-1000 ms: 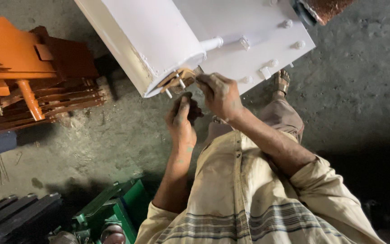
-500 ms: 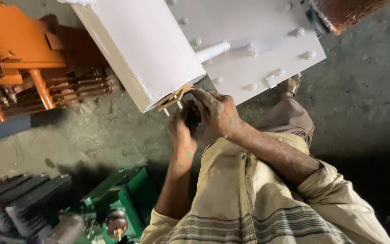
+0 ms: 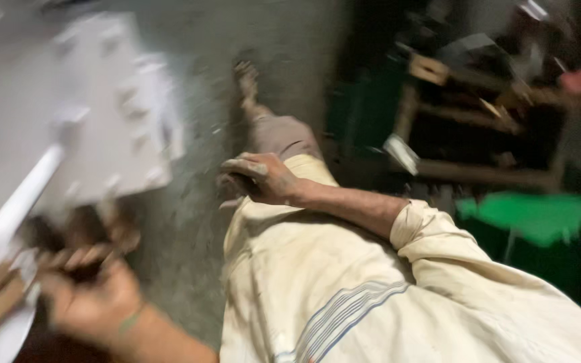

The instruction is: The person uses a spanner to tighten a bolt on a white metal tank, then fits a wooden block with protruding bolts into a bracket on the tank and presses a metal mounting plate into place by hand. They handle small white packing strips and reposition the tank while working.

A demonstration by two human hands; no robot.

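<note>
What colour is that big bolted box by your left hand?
White, though blurred; the bolted box shows in the head view.

Heavy motion blur smears the whole frame, worst at the left where the white metal housing (image 3: pixel 68 114) and the left hand (image 3: pixel 89 296) streak, while the right hand (image 3: pixel 263 178) stays sharper in soft, even light and the upper right sinks into murky shadow.

We see bare grey concrete floor (image 3: pixel 196 222) open between the white bolted metal casing (image 3: pixel 102 114) and the cream cloth-covered knee (image 3: pixel 290 269). Rightward, a dark wooden frame (image 3: pixel 479 134) and what seems a green metal part (image 3: pixel 539 215) crowd the way.
</note>
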